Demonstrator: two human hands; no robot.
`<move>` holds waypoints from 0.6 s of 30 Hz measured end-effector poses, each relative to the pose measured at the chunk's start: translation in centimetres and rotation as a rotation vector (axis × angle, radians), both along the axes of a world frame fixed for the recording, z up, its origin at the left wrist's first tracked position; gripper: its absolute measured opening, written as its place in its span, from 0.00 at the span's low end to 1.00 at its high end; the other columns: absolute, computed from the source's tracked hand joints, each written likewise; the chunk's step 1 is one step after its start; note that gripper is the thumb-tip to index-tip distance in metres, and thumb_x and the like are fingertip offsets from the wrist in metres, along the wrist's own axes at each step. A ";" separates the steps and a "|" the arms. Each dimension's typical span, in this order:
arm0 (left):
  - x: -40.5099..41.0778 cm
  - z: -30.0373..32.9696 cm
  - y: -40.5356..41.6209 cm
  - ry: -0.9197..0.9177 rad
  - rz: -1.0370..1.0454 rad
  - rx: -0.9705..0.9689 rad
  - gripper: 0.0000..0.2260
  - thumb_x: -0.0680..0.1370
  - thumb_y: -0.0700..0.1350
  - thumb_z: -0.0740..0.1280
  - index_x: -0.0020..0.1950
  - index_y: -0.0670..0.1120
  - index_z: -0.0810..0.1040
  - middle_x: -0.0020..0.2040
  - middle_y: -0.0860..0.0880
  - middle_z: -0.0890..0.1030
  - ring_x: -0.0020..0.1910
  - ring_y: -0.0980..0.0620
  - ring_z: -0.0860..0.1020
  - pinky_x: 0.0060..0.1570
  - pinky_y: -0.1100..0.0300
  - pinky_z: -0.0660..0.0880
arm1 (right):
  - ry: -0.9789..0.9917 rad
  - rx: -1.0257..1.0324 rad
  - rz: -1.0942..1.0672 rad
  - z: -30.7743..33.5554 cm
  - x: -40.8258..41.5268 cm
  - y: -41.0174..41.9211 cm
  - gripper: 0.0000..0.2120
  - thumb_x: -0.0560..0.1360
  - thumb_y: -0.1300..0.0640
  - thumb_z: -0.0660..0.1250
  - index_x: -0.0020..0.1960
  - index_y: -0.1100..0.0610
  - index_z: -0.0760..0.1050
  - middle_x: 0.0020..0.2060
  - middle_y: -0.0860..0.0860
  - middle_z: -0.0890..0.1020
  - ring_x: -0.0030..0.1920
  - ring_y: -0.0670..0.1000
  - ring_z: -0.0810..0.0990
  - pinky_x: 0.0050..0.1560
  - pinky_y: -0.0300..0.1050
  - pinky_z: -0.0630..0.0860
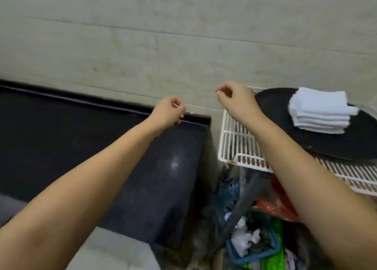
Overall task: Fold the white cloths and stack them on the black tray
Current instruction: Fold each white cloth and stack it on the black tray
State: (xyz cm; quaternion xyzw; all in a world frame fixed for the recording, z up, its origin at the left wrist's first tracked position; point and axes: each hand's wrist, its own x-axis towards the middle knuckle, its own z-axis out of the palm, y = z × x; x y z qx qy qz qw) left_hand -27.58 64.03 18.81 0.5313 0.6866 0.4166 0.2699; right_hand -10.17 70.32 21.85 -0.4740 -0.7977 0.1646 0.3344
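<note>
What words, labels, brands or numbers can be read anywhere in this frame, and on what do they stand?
None can be read.
The folded white cloths, the black tray, the white wire rack and the dark countertop show no print.
The green packaging in the clutter below the rack may carry print, but it is too blurred to tell.
</note>
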 end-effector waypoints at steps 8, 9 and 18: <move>-22.2 -6.8 -23.1 0.328 0.387 -0.260 0.03 0.76 0.44 0.61 0.46 0.47 0.74 0.40 0.49 0.79 0.41 0.47 0.79 0.45 0.53 0.77 | -0.272 -0.109 0.452 -9.7 -24.9 -16.7 0.10 0.78 0.54 0.60 0.54 0.55 0.77 0.53 0.55 0.77 0.53 0.57 0.78 0.56 0.53 0.75; -24.1 -7.5 -25.8 0.351 0.436 -0.291 0.03 0.76 0.43 0.61 0.46 0.47 0.74 0.42 0.48 0.80 0.43 0.46 0.79 0.47 0.52 0.77 | -0.303 -0.132 0.502 -10.6 -27.2 -18.7 0.10 0.78 0.54 0.59 0.55 0.55 0.77 0.53 0.55 0.77 0.53 0.57 0.77 0.55 0.53 0.75; -37.7 -15.0 -42.3 0.279 0.708 -0.573 0.06 0.77 0.44 0.60 0.51 0.45 0.74 0.49 0.45 0.80 0.48 0.45 0.77 0.49 0.53 0.75 | -0.644 -0.183 0.845 -17.7 -45.5 -31.5 0.14 0.79 0.54 0.56 0.60 0.57 0.74 0.59 0.57 0.75 0.57 0.59 0.76 0.56 0.52 0.72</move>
